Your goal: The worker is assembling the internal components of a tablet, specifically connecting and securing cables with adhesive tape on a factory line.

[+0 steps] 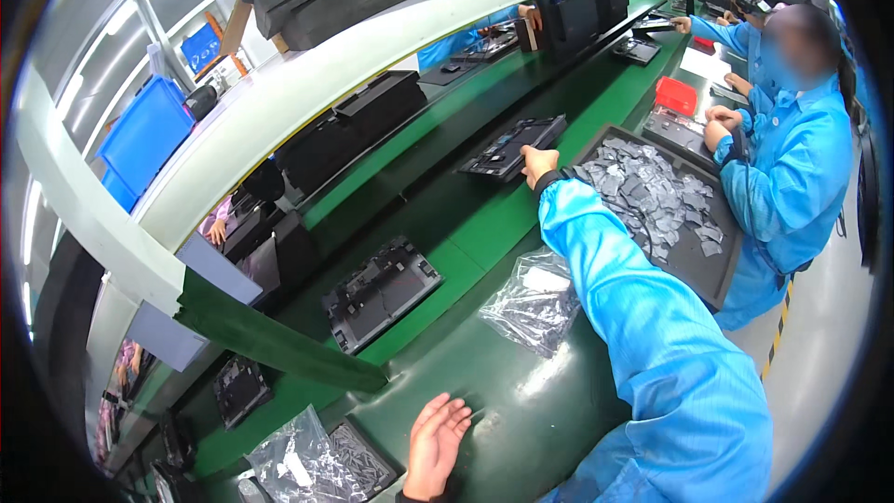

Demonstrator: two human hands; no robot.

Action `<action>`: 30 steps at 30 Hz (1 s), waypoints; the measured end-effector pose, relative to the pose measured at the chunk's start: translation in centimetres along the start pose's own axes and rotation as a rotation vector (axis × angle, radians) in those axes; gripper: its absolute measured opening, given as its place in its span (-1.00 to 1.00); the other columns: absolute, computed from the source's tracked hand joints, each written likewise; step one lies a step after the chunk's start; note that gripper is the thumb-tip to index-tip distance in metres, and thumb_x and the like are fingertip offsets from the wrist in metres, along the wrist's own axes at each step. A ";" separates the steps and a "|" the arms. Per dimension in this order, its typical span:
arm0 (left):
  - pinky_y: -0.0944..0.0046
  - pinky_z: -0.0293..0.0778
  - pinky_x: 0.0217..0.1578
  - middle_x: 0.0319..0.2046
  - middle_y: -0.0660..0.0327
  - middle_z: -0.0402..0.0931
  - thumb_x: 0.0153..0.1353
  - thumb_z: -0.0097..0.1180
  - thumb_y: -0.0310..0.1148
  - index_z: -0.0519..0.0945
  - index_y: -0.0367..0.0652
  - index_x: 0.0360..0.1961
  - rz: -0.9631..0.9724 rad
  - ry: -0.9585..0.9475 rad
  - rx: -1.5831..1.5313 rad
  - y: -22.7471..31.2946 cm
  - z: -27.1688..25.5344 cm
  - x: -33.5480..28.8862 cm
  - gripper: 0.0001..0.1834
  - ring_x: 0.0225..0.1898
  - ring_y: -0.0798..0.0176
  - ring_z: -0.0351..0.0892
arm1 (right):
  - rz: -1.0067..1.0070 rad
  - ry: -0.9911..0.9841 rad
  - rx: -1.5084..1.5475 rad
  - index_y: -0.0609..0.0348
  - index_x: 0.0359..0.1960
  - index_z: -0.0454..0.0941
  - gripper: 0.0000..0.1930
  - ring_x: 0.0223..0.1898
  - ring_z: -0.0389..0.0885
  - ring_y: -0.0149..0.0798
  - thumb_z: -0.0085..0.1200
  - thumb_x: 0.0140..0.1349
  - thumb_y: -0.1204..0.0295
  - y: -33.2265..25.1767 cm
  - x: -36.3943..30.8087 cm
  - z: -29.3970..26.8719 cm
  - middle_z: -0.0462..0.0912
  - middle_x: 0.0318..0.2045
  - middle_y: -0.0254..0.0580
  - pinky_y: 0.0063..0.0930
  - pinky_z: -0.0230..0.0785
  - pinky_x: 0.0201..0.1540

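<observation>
Here, the right hand (538, 164) grips the near edge of a dark device casing (507, 147) above the green belt (466, 265), beyond the worktop's (601, 396) far edge; whether it rests there, I cannot tell. The left hand (436, 442), loosely curled and empty, hovers above the worktop. A clear bag (526, 307) lies along that far edge.

Upper chassis (507, 154) and lower chassis (384, 296) both black to dark grey; belt-side strip (484, 242) bright green, surface (526, 419) darker green. Tray (700, 284) dark grey-brown with mid-grey scraps (643, 194), bag (531, 303) clear with a white label, small bin (676, 96) red, crate (149, 138) blue. Right sleeve (643, 317) and neighbour's coat (792, 168) both light blue, right cuff (548, 183) black, floor tape (778, 331) yellow/black striped.
</observation>
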State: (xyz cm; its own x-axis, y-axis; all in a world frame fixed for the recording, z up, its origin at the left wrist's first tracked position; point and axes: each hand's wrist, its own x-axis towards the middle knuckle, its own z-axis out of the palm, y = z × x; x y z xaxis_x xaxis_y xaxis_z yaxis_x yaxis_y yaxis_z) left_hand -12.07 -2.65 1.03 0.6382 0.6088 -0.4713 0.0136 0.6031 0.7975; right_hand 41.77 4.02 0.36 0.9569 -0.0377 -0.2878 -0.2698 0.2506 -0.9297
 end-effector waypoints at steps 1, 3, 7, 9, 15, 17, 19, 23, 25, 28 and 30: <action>-0.01 0.32 0.18 0.16 -0.04 0.40 0.34 0.02 -0.32 0.32 -0.27 0.26 -0.007 -0.096 -0.109 -0.5 0.0 1.7 -0.50 0.17 -0.04 0.41 | -0.044 -0.040 0.035 0.45 -0.01 0.38 -0.49 -0.35 0.62 -0.14 0.27 -0.02 0.52 -0.1 0.2 -1.3 0.59 -0.25 -0.02 -0.22 0.49 -0.47; 0.12 0.51 0.02 0.02 -0.01 0.54 0.35 0.03 -0.45 0.38 -0.27 0.20 -0.013 -0.179 -0.223 -1.2 0.7 3.7 -0.60 0.01 0.03 0.57 | -0.083 -0.108 0.119 0.37 0.07 0.33 -0.45 -0.32 0.60 -0.17 0.25 0.02 0.53 0.4 -3.1 -2.8 0.55 -0.24 -0.09 -0.25 0.47 -0.45; 0.07 0.43 0.17 0.16 -0.03 0.44 0.36 0.09 -0.37 0.25 -0.26 0.33 0.118 -0.201 -0.193 0.2 6.9 7.6 -0.43 0.14 0.06 0.49 | -0.121 -0.354 0.401 0.37 0.21 0.14 -0.38 -0.26 0.59 -0.20 0.13 0.11 0.60 1.1 -11.2 -8.7 0.52 -0.17 -0.06 -0.25 0.56 -0.32; 0.03 0.37 0.24 0.21 -0.02 0.38 0.36 0.12 -0.32 0.21 -0.26 0.35 0.210 -0.167 -0.255 0.7 9.4 8.7 -0.39 0.19 0.08 0.43 | -0.097 -0.472 0.371 0.34 0.35 -0.04 -0.26 -0.13 0.59 -0.18 0.09 0.17 0.61 1.8 -16.1 -11.5 0.50 -0.09 -0.04 -0.23 0.59 -0.17; 0.05 0.38 0.19 0.13 0.14 0.47 0.40 0.05 -0.34 0.38 -0.23 0.19 0.340 -0.187 -0.451 -0.1 10.5 5.8 -0.61 0.15 0.18 0.44 | 0.026 -0.567 0.348 0.23 0.44 -0.15 -0.24 -0.05 0.53 -0.27 0.05 0.30 0.59 2.6 -31.4 -19.8 0.46 0.04 -0.06 -0.37 0.52 -0.09; 0.17 0.37 0.18 0.11 0.17 0.49 0.42 0.00 -0.38 0.40 -0.24 0.18 0.410 -0.125 -0.438 -1.3 9.4 4.1 -0.65 0.14 0.22 0.45 | 0.012 -0.584 0.272 0.26 0.45 -0.16 -0.24 0.00 0.51 -0.28 0.05 0.32 0.57 3.4 -33.9 -22.3 0.43 0.10 -0.07 -0.39 0.46 -0.02; 0.21 0.36 0.19 0.08 0.19 0.52 0.43 -0.02 -0.34 0.45 -0.25 0.14 0.427 -0.089 -0.363 -1.5 7.1 2.6 -0.68 0.14 0.26 0.45 | 0.039 -0.684 0.295 0.27 0.44 -0.10 -0.27 0.08 0.49 -0.20 0.04 0.33 0.53 4.3 -35.2 -25.1 0.39 0.16 -0.02 -0.31 0.42 0.09; 0.25 0.45 0.09 0.00 0.22 0.58 0.46 -0.07 -0.22 0.52 -0.26 0.09 0.291 -0.070 -0.179 1.3 0.1 1.0 -0.64 0.03 0.32 0.53 | -0.017 -0.662 0.312 0.27 0.30 0.20 -0.51 0.08 0.49 -0.18 -0.04 0.39 0.39 3.5 -33.5 -31.8 0.39 0.17 0.01 -0.27 0.39 0.13; 0.26 0.55 -0.01 -0.03 0.20 0.60 0.45 -0.05 -0.23 0.51 -0.26 0.11 0.160 -0.123 -0.137 2.4 -3.3 1.7 -0.64 -0.07 0.32 0.61 | -0.130 -0.671 0.263 0.26 0.17 0.34 -0.65 -0.04 0.53 -0.26 -0.07 0.40 0.41 2.9 -30.9 -34.5 0.48 0.06 -0.06 -0.36 0.41 0.06; 0.30 0.59 -0.07 -0.07 0.20 0.62 0.43 -0.01 -0.26 0.51 -0.28 0.12 -0.026 -0.260 -0.015 3.7 -6.5 3.4 -0.63 -0.13 0.34 0.65 | -0.187 -0.773 0.133 0.27 -0.07 0.50 -0.83 -0.15 0.57 -0.33 -0.07 0.37 0.53 1.3 -28.7 -35.3 0.59 -0.18 -0.18 -0.45 0.42 -0.02; 0.34 0.58 -0.07 -0.07 0.18 0.63 0.41 0.04 -0.29 0.51 -0.31 0.13 -0.151 -0.349 0.096 3.8 -6.9 5.0 -0.61 -0.13 0.37 0.65 | -0.372 -0.911 -0.258 0.31 -0.19 0.56 -0.87 -0.19 0.60 -0.30 -0.02 0.29 0.65 0.2 -29.0 -33.3 0.61 -0.24 -0.17 -0.46 0.43 -0.07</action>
State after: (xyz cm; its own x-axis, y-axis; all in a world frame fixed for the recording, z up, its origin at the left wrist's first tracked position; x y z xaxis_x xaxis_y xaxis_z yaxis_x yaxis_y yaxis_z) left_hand -14.11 6.28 -0.87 0.8467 0.2952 -0.4427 0.1887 0.6114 0.7685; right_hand 10.33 -27.05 0.85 0.6738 0.7074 0.2136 0.1496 0.1525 -0.9769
